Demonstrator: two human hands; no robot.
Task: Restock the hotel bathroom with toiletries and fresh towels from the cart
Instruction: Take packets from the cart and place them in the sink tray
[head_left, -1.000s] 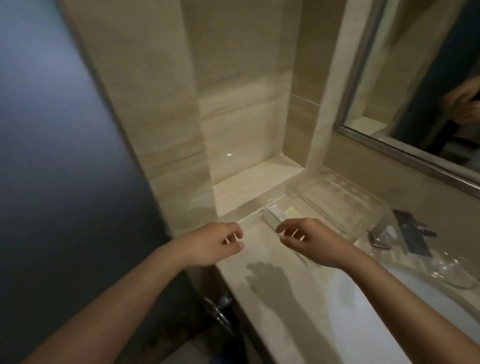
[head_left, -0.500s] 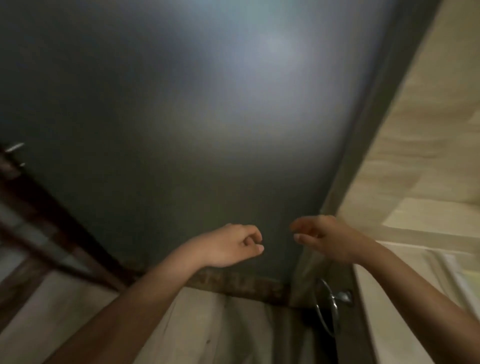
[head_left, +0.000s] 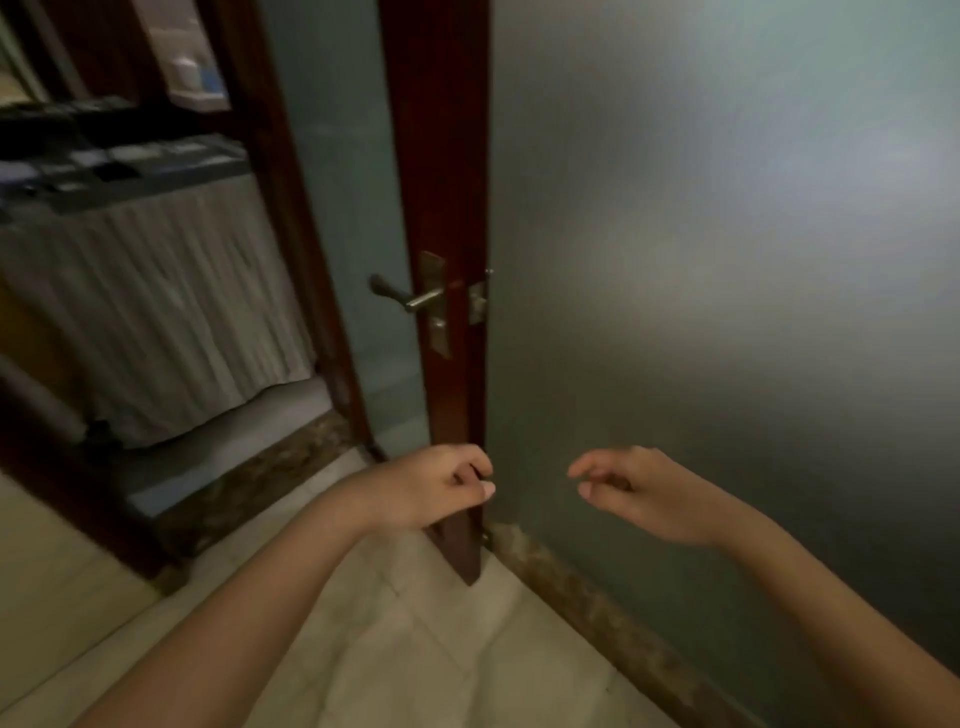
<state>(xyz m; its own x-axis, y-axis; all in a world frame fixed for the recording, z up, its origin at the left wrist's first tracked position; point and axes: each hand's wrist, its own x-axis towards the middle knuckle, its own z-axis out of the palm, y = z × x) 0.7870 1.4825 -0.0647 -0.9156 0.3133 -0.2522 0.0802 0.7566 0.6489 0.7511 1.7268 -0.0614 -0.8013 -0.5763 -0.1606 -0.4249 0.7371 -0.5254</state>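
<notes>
My left hand (head_left: 434, 488) hangs in front of me with loosely curled fingers and nothing in it. My right hand (head_left: 631, 488) is level with it, a short gap to its right, fingers relaxed and empty. Through the open doorway at the upper left stands the cart (head_left: 140, 280), draped in a pale pleated cloth, with dark blurred items on its top. No towels or toiletries can be made out in my hands or nearby.
A dark wood door (head_left: 441, 218) with a frosted glass panel stands open edge-on ahead, its metal lever handle (head_left: 410, 299) at mid height. A frosted glass wall (head_left: 727, 260) fills the right. Beige floor tiles (head_left: 415, 649) and a stone threshold (head_left: 249, 483) lie below.
My view has swung left from the sink counter and mirror, past the frosted glass, to the open door and the cart. Both hands stayed raised and empty.
</notes>
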